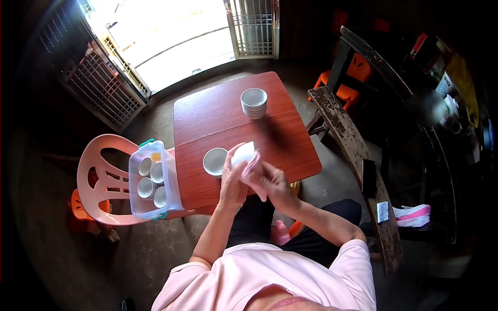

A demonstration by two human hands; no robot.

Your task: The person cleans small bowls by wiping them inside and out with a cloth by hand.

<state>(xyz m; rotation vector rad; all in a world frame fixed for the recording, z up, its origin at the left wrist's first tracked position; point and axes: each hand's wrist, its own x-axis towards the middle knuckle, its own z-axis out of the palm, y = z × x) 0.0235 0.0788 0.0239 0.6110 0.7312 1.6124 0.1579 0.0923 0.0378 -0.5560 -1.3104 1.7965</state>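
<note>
My left hand is closed around a white bowl, held tilted above the near edge of the red-brown table. A pink cloth is gripped in my right hand and pressed against the bowl's side; part of it hangs down. Just left of my hands, a white bowl sits on the tabletop. Toward the far side stands a stack of several white bowls.
A clear plastic bin with several white cups or bowls rests on a pink chair at left. A worn wooden bench stands at right, with an orange stool behind it. A bright doorway opens ahead.
</note>
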